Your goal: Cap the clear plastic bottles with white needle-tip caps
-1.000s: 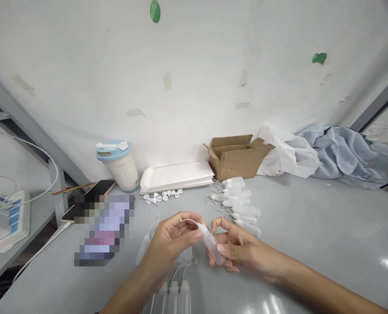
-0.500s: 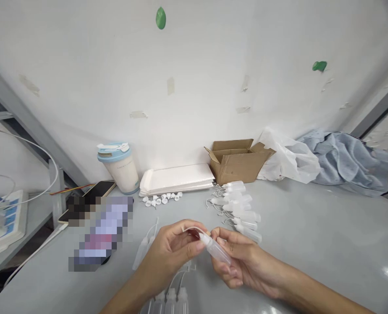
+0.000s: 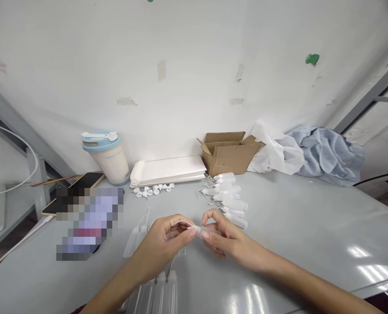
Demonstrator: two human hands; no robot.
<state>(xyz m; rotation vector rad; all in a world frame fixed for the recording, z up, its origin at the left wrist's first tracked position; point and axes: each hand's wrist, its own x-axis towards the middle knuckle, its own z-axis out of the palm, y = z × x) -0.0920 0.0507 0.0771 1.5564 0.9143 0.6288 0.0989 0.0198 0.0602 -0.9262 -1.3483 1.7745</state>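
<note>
My right hand (image 3: 225,237) is closed around a small translucent squeeze bottle (image 3: 212,230), which now lies nearly level and points left. The thumb and fingertips of my left hand (image 3: 171,239) pinch its white nozzle (image 3: 194,228), from which a thin curved tube (image 3: 180,221) arches over the left fingers. Below my hands stand several similar bottles (image 3: 171,292) with tubes, partly hidden by my left forearm. Two more bottles (image 3: 132,242) lie left of my left hand. Behind my right hand is a row of bottles (image 3: 235,205) with thin tubes.
Several small white caps (image 3: 154,190) lie before a stack of white padded envelopes (image 3: 169,170). An open cardboard box (image 3: 231,159), a white plastic bag (image 3: 275,152) and blue cloth (image 3: 327,152) line the wall. At left are a lidded cup (image 3: 110,161), a phone (image 3: 89,181) and a blurred-out device (image 3: 89,226).
The bottle has turned from slanting down to the right to nearly level. My right index finger has lifted and bent. The whole view has shifted slightly.
</note>
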